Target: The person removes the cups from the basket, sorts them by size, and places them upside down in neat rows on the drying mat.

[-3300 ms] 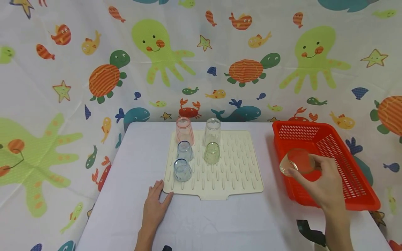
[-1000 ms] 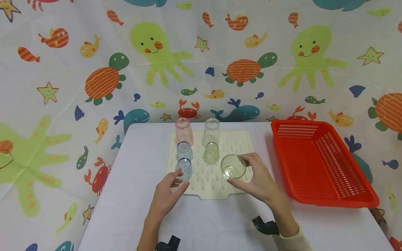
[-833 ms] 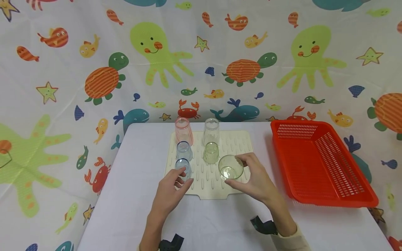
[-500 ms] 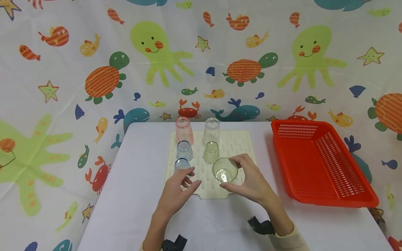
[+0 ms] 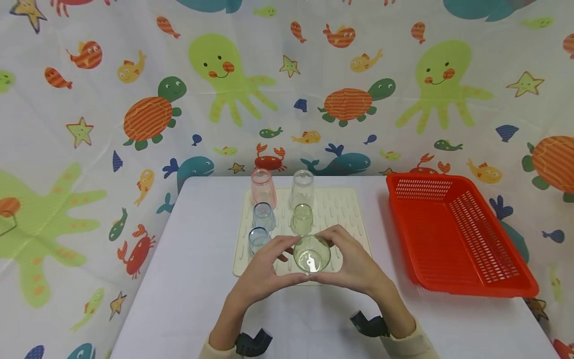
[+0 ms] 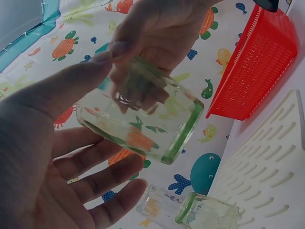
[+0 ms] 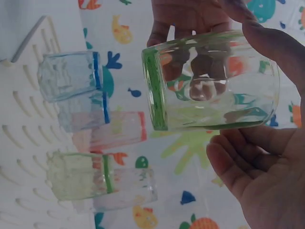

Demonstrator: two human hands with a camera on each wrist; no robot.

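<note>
A pale green drinking glass [image 5: 311, 254] is held above the front of a cream drying mat [image 5: 345, 214], its mouth up and its thick green-tinted base [image 6: 183, 131] toward the mat. My right hand [image 5: 360, 264] grips it from the right, thumb in front and fingers behind. From the left, my left hand [image 5: 264, 274] curves round the same glass, and the two thumb tips meet at its near side. Upside down on the mat stand a smaller green glass [image 5: 302, 219], two blue glasses [image 5: 263, 217], a tall pink glass [image 5: 263, 188] and a tall clear glass [image 5: 302, 189].
A red plastic basket [image 5: 453, 239] with slotted sides stands right of the mat. The white-covered table [image 5: 197, 239] ends at a curtain [image 5: 287, 99] printed with sea animals. Black wrist cameras [image 5: 253, 343] sit on both forearms.
My right hand has brought the green glass from over the basket leftward to above the mat. My left hand has left the mat's corner, moved right and closed round the glass.
</note>
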